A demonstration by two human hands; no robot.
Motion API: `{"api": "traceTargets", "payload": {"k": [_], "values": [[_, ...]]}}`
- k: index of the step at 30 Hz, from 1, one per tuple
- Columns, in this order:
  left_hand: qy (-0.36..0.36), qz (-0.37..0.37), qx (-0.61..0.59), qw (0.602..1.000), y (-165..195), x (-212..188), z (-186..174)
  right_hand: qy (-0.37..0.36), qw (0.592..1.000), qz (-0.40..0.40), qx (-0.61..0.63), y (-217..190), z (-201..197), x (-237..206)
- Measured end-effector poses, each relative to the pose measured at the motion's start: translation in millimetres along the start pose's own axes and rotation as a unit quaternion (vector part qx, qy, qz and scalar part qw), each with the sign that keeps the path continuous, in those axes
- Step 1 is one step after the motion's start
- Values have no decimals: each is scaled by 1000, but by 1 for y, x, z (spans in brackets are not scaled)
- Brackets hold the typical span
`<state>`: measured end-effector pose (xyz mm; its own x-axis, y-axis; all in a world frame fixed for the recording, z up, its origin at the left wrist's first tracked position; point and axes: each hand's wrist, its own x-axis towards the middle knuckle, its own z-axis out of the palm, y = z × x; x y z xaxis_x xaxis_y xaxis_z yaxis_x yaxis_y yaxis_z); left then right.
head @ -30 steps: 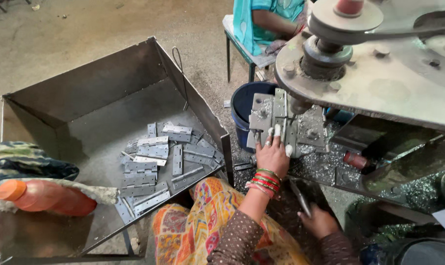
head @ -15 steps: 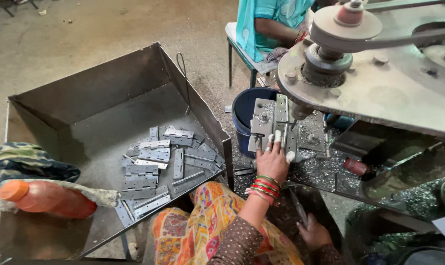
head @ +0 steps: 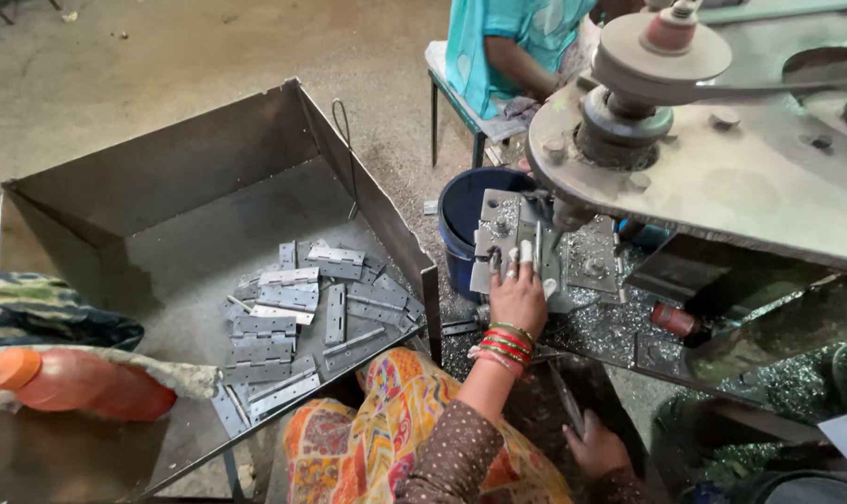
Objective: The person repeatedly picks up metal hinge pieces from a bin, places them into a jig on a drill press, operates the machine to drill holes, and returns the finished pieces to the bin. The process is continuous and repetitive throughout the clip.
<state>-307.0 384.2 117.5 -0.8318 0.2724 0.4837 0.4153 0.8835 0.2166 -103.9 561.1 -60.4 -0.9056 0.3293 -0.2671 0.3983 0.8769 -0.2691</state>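
Left hand (head: 518, 297): palm down on the jig plate (head: 512, 245) under the drill spindle (head: 565, 217). Fingers (head: 525, 255) extended and spread flat, pressing on the plate rather than closed around anything; two fingertips carry white wraps. Red and green bangles (head: 501, 343) on that wrist.

Right hand (head: 596, 448): low in view, near the lap, fingers curled around a thin metal lever (head: 565, 399) that slants upward toward the machine. Grip looks closed, though the fingertips are partly hidden.

The plate sits on the machine's counter (head: 619, 327), which is covered in bright metal shavings. Large round pulley (head: 661, 47) and a flat steel cover overhead, to the right.

Blue bucket (head: 461, 219) stands just left of the plate, touching the corner of the big steel tray (head: 162, 177). In the tray: a loose pile of hinges (head: 297, 308), lying flat and overlapping, gathered toward the near right corner.

On the tray's near left edge: an orange bottle (head: 78, 383) lying on its side on cloth (head: 41, 313).

Another person in a teal garment (head: 512, 37) sits on a stool behind the machine; a forearm shows.
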Motion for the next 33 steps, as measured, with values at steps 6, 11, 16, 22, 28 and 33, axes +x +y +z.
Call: {"api": "traceTargets", "payload": {"k": [6, 11, 16, 22, 28, 33], "values": [[-70, -14, 11, 997, -3, -4, 5, -65, 996, -54, -7, 9, -32, 34], [-106, -56, -63, 991, -2, 21, 23, -39, 996, -54, -67, 10, -41, 37], [-80, -38, -23, 996, 2, 23, 11, -60, 998, 5, -1, 2, -6, 2], [-135, -49, -45, 989, -7, 7, -5, -50, 997, -57, -20, 12, -39, 38], [-14, -40, -11, 999, -20, 31, 42, -59, 998, -13, -33, 0, -32, 12], [-60, -66, 4, 996, -46, 26, 77, -74, 996, -23, 47, -19, -29, -15]]}}
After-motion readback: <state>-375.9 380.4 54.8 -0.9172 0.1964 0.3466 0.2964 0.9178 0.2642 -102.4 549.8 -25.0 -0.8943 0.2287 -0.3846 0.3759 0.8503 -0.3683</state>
